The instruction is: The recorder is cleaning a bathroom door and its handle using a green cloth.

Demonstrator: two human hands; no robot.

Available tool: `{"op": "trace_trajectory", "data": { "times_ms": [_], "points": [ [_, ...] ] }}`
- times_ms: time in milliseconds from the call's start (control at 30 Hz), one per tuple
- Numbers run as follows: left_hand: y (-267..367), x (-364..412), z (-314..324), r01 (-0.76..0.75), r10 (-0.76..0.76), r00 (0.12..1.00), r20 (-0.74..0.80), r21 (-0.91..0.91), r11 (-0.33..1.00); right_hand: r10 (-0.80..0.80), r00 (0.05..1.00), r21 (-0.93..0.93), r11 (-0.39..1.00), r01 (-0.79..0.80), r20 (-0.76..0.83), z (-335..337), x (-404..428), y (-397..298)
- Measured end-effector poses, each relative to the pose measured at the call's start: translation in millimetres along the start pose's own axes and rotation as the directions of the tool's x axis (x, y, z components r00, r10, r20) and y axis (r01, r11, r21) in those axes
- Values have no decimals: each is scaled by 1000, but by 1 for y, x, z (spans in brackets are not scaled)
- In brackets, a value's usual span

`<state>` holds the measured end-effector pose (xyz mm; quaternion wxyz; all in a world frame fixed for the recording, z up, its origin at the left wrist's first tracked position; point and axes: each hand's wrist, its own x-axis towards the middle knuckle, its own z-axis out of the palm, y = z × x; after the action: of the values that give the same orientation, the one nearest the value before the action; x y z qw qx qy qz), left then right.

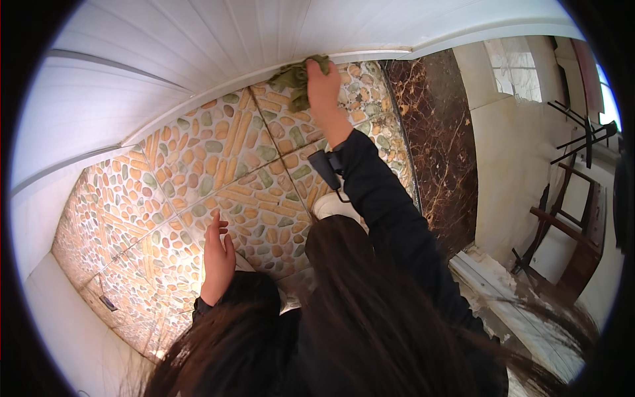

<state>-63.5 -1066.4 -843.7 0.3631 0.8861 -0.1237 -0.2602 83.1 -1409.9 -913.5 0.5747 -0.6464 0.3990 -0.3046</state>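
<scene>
My right hand [325, 89] grips a crumpled green cloth [292, 82] at the foot of the white panelled wall [258, 34]. The cloth rests where the panelling meets the pebble-patterned floor tiles [218, 139]. A dark device [325, 168] is strapped at my right wrist, over the black sleeve. Lower left, my left hand [217, 263] is held above the floor with its fingers partly spread and nothing in it. Part of a light shoe [337, 206] shows below my right forearm.
A dark red-brown marble threshold [436, 149] borders the tiles on the right, dirty along its edge. Beyond it lie pale floor tiles [501, 134] and a dark wooden chair [570, 223]. A small dark object [107, 302] sits near the left wall. My long hair hangs across the lower view.
</scene>
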Motion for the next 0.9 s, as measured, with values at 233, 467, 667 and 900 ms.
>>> {"op": "trace_trajectory", "data": {
  "times_ms": [233,467,667,900],
  "points": [
    [22,8,-11,-64,63,997,-33,-37,997,51,991,342,940,-5,-124,-37,39,-1],
    [-3,4,-5,24,-25,1000,-6,-151,988,-40,957,-351,925,144,288,26,-30,-6],
    [9,16,-8,101,-138,987,-84,-344,933,217,630,-319,946,52,745,58,-112,-36],
    [19,32,-52,192,-334,900,279,-943,-271,-433,176,312,827,469,884,20,-229,-84]
  ]
}}
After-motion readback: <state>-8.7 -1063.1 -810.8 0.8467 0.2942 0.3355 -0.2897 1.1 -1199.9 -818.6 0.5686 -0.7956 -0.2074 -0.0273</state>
